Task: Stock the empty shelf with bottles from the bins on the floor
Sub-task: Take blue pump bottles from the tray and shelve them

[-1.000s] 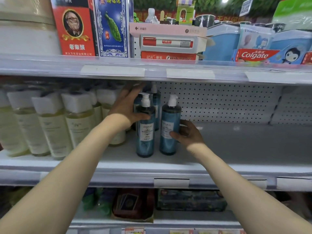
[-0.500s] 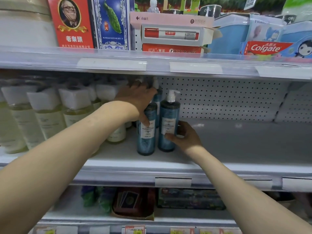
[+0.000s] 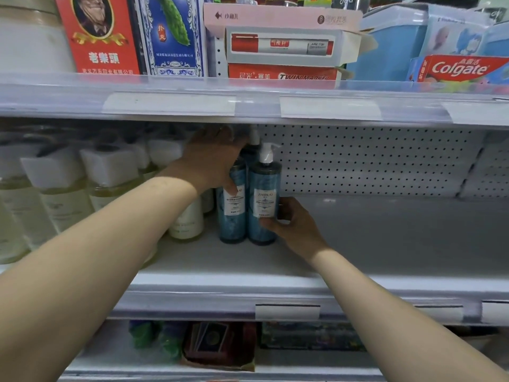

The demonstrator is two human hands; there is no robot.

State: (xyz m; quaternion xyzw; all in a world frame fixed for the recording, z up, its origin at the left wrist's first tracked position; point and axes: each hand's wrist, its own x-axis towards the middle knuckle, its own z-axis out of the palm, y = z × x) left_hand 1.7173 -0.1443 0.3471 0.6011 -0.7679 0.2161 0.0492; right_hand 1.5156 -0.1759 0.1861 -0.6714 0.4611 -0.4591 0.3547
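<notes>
The left grip (image 3: 212, 158) wraps the top of one blue bottle (image 3: 232, 213) — the right grip (image 3: 296, 227) holds the next blue bottle (image 3: 265, 205) low down. Both stand side by side, touching, on the shelf (image 3: 385, 238), beside pale bottles (image 3: 110, 183).

Store shelving fills the view, pale grey metal, three tiers showing. Back wall is white pegboard (image 3: 371, 158), rows of small dark holes, w/ a second panel angled off at far right. Upper tier edge (image 3: 170, 86) carries a clear plastic price strip w/ blank white labels (image 3: 330, 107); boxed goods stand above it: red carton (image 3: 102, 37), blue-and-white carton (image 3: 172, 37), Colgate pack (image 3: 460, 68). Lower tier (image 3: 220, 343) sits in shadow, dark packets, hard to tell what. Lighting dim, soft, a bit cool; no floor or window in sight.
</notes>
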